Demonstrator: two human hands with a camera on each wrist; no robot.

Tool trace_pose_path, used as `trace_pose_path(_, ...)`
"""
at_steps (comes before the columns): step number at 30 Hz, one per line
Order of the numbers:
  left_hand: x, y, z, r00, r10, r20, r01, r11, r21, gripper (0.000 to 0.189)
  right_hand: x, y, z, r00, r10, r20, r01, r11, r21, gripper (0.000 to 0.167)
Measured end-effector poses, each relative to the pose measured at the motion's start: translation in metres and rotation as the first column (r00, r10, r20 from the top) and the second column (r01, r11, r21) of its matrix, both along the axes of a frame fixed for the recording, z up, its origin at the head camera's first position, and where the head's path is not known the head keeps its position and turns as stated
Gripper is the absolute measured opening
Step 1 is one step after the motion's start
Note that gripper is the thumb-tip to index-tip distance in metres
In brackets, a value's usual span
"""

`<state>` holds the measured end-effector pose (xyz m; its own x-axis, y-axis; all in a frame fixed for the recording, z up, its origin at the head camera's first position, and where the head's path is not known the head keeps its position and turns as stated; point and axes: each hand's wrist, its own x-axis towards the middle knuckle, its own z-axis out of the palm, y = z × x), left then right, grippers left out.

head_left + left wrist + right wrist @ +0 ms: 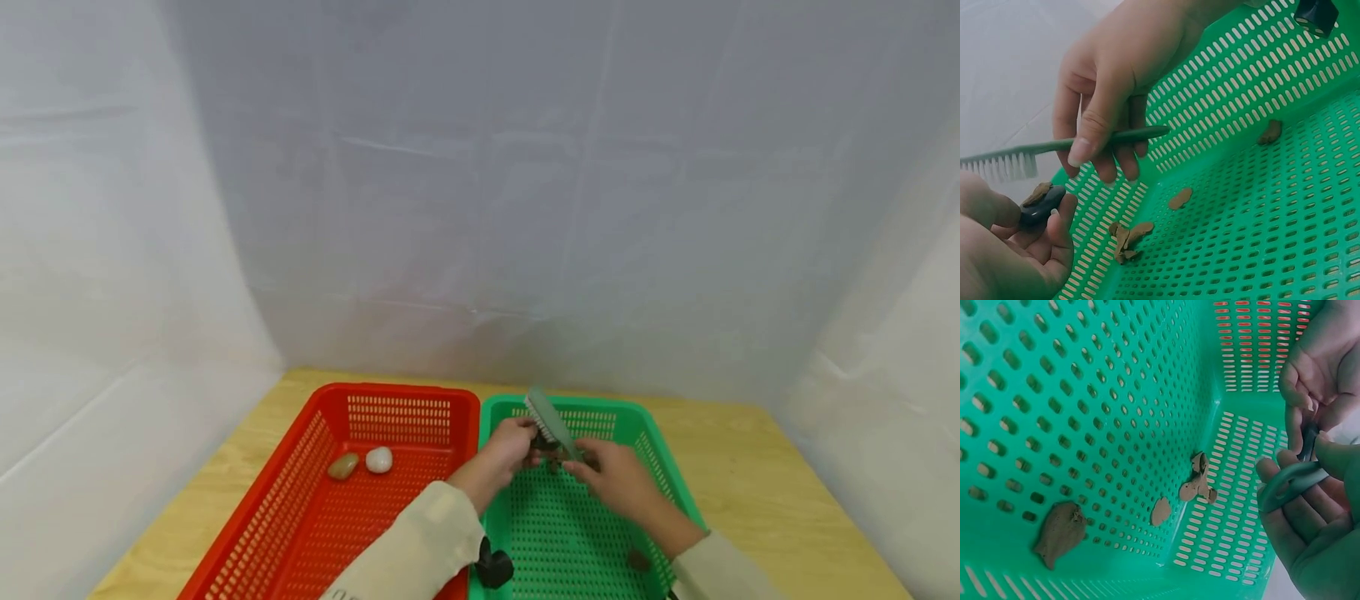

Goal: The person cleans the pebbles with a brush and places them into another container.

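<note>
My left hand (508, 448) grips a smooth dark stone (1052, 201) over the far end of the green basket (573, 533). A flat patch of brown clay-like stuff (1036, 194) clings to the stone's upper face. My right hand (621, 477) holds a green brush (553, 423) by its handle, thumb on one side and fingers on the other. The handle's end has a long hole, seen in the right wrist view. White bristles (1007, 167) point down toward the left hand, just above the stone. Most of the stone is hidden by the fingers in the head view.
Several brown clay-like pieces (1127, 240) lie on the green basket's floor, a larger lump (1062, 532) near one wall. A red basket (352, 533) stands alongside on the left, holding a brown stone (342, 466) and a white stone (378, 459). Both baskets sit on a wooden table (757, 492).
</note>
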<state>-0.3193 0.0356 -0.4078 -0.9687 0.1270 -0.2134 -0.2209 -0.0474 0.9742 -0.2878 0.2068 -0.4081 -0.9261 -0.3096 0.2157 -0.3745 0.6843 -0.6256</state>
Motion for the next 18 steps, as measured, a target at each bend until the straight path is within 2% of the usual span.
trace_pose_path(3, -0.0001, 0.0007, -0.0020, 1.000, 0.004, -0.002, -0.004, 1.000, 0.012, 0.039, 0.0008, 0.0020, -0.0012, 0.999, 0.045, -0.005, -0.045, 0.999, 0.021, 0.031)
trace_pose_path(8, -0.0002, 0.0004, -0.0014, 1.000, -0.002, -0.003, 0.002, 1.000, 0.017, 0.042, 0.0015, 0.0036, -0.0019, 0.998, 0.062, 0.005, -0.062, 0.997, 0.035, 0.028)
trace_pose_path(12, 0.0009, -0.0012, -0.0008, 1.000, -0.012, -0.011, 0.012, 1.000, 0.015, 0.041, 0.0006, 0.0033, -0.0036, 0.999, 0.052, -0.005, -0.052, 0.998, 0.048, 0.025)
trace_pose_path(18, 0.0018, -0.0019, -0.0005, 0.999, -0.023, -0.024, 0.023, 1.000, 0.003, 0.042, 0.0004, 0.0035, -0.0042, 1.000, -0.003, -0.008, 0.004, 0.998, 0.058, 0.022)
